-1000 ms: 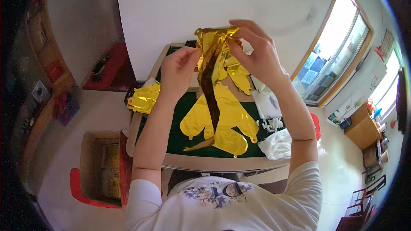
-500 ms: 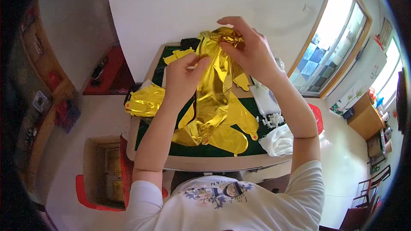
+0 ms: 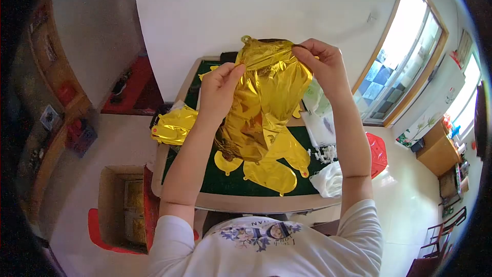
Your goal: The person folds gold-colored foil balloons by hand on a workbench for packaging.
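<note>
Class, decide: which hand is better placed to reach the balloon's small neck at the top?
Probably left. The left hand grips the foil balloon nearer its neck; the right hand pinches the far corner.

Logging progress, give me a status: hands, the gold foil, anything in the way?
Left hand and right hand both pinching the gold foil balloon, spread above the table. More gold balloons lying flat beneath. Nothing blocking either grip.

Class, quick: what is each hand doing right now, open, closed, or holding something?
Left hand: closed on the left edge of the gold foil balloon.
Right hand: closed, pinching the balloon's top right edge.
</note>
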Action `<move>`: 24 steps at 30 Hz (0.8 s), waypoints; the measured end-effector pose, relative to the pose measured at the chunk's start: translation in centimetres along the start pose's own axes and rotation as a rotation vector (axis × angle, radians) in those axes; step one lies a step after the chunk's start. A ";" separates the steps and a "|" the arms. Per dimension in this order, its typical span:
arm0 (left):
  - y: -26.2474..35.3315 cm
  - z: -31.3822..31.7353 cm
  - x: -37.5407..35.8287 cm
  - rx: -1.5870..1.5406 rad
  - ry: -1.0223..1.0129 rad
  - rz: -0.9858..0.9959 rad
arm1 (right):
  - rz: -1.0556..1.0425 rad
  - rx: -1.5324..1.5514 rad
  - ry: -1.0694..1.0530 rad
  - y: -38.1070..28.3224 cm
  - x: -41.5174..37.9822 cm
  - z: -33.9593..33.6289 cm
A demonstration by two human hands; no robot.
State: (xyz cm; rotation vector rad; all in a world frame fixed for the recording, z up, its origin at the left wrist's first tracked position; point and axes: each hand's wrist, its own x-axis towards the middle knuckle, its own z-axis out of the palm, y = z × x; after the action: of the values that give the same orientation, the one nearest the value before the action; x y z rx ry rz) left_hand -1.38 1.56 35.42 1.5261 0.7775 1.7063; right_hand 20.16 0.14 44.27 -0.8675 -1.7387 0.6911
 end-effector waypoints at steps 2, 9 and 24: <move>0.2 -0.2 0.2 -0.082 0.013 -0.041 | -0.109 -0.038 0.016 -0.1 0.1 0.0; -2.0 0.1 1.0 -1.049 -0.313 -0.457 | 0.076 0.425 -0.128 3.8 -0.2 3.7; -0.2 -2.0 -1.5 -0.862 -0.120 -0.521 | 0.102 0.457 0.036 3.2 -1.1 5.0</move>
State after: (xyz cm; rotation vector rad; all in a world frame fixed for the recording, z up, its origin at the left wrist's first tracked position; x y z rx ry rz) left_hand -3.23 0.48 34.12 0.7313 0.2585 1.2725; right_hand 16.37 0.82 39.64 -0.6461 -1.4284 1.0819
